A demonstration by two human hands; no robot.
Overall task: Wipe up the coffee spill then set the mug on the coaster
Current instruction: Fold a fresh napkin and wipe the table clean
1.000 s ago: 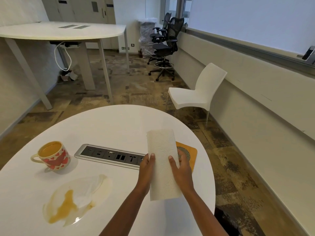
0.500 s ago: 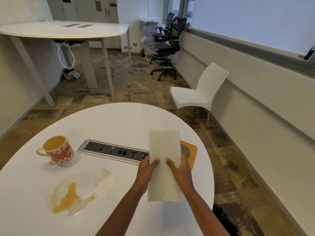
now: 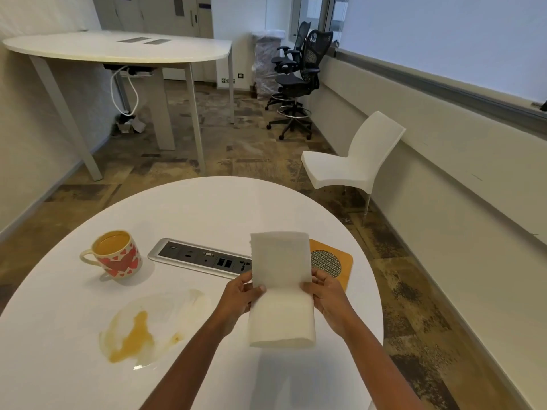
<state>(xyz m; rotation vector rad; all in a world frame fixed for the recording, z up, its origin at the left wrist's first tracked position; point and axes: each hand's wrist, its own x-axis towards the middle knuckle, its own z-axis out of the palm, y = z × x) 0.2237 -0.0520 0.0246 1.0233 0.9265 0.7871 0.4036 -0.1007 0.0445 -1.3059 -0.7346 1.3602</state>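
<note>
Two hands: the left hand [image 3: 239, 294] and right hand [image 3: 328, 297] each pinched a side edge of the folded paper towel [image 3: 281, 279] between thumb and fingers, holding it in the air above the white table [image 3: 207, 208].
Paper towel: it was a long white strip that looked clean and dry, so I judged it had wiped nothing yet.
Coffee spill [image 3: 139, 335]: it lay left of the hands, an amber puddle inside a pale thin film, apart from the towel.
Mug [image 3: 117, 254]: the heart-patterned mug stood upright with coffee inside, beyond the spill on the left, and no hand was on it.
Coaster [image 3: 331, 261]: the orange coaster sat on the right, partly hidden behind the towel, with nothing on it.
Socket panel [image 3: 201, 257]: it was set in the tabletop between mug and coaster.
Done: little more than having the towel ready.
Left: the whole wipe remained, and after it the mug's trip across to the coaster.
</note>
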